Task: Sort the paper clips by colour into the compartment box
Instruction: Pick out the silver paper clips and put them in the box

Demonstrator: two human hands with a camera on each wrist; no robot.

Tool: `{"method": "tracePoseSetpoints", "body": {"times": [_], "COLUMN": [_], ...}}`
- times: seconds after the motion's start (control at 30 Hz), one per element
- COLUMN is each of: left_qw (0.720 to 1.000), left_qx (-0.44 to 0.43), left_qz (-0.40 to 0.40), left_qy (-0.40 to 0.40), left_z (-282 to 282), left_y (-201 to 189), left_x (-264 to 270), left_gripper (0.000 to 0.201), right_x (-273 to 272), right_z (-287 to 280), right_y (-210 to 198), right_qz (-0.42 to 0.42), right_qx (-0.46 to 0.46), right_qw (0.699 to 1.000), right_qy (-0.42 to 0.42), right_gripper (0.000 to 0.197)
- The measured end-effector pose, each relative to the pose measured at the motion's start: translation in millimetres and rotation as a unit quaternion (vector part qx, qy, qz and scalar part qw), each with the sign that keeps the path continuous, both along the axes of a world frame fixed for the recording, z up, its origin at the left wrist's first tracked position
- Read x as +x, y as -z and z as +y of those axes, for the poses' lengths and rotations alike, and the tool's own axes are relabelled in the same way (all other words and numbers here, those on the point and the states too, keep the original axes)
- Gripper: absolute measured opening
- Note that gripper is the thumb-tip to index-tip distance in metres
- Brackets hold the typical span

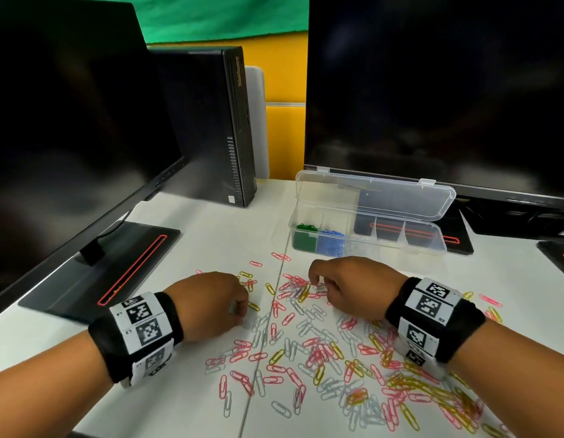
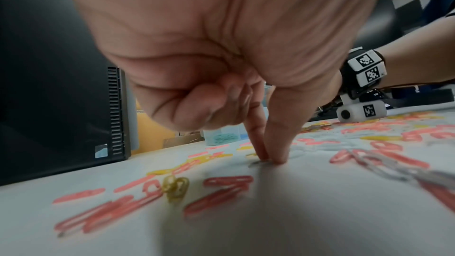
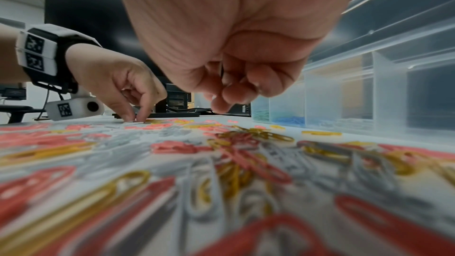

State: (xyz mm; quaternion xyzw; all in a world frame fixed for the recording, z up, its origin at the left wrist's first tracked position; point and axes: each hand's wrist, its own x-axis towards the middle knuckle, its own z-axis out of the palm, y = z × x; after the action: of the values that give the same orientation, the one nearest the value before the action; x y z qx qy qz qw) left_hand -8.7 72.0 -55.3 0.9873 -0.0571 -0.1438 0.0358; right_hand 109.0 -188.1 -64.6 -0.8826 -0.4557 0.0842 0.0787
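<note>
I have the clear plastic compartment box (image 1: 367, 240) lying far and a little right of both hands, lid open, its long axis running left to right across the white table (image 1: 195, 235). Its left cells already hold green, blue and white clips; the right cells look unfilled. The loose pink, yellow and white paper clips (image 1: 321, 352) spread from between my hands to the near right.

My right hand (image 1: 344, 289) sits nearer the box, so I judge it the shorter carry. Its fingers (image 3: 236, 92) are curled together just above the pile; something thin may sit among them, but I cannot tell what.

My left hand (image 1: 211, 306) is at the left edge of the scatter, thumb and forefinger tips (image 2: 278, 155) pressed together against the table on what looks like a pale clip, other fingers folded.
</note>
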Motion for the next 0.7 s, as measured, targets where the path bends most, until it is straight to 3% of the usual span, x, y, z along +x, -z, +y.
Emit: {"method": "tracePoseSetpoints", "body": {"times": [0.2, 0.27, 0.33, 0.4, 0.53, 0.7], "left_qw": [0.999, 0.989, 0.943, 0.903, 0.887, 0.893], "left_qx": [-0.011, -0.109, -0.269, -0.361, -0.384, -0.385], "left_qz": [0.033, 0.058, 0.072, 0.066, 0.066, 0.09], "left_qy": [-0.004, -0.08, -0.181, -0.222, -0.249, -0.215], "left_z": [2.4, 8.7, 15.8, 19.3, 18.8, 17.2], "left_y": [2.8, 4.0, 2.6, -3.4, -8.5, -4.9], "left_x": [3.8, 8.8, 13.0, 15.4, 14.6, 10.1], "left_gripper": [0.013, 0.018, 0.029, 0.03, 0.038, 0.017], "right_x": [-2.7, -6.0, -11.3, -17.9, -26.0, -21.2], "right_z": [1.5, 2.9, 7.6, 14.2, 24.2, 28.2], "right_y": [-0.1, -0.3, -1.7, -2.3, 2.7, 3.7], "right_qz": [0.042, 0.034, 0.014, -0.012, -0.011, 0.063], "right_qx": [-0.04, -0.035, -0.061, -0.107, -0.126, -0.1], "right_qw": [0.998, 0.999, 0.998, 0.994, 0.992, 0.993], "right_qy": [-0.024, -0.022, -0.021, -0.016, -0.006, 0.03], "right_gripper": [0.021, 0.021, 0.032, 0.042, 0.034, 0.01]}}
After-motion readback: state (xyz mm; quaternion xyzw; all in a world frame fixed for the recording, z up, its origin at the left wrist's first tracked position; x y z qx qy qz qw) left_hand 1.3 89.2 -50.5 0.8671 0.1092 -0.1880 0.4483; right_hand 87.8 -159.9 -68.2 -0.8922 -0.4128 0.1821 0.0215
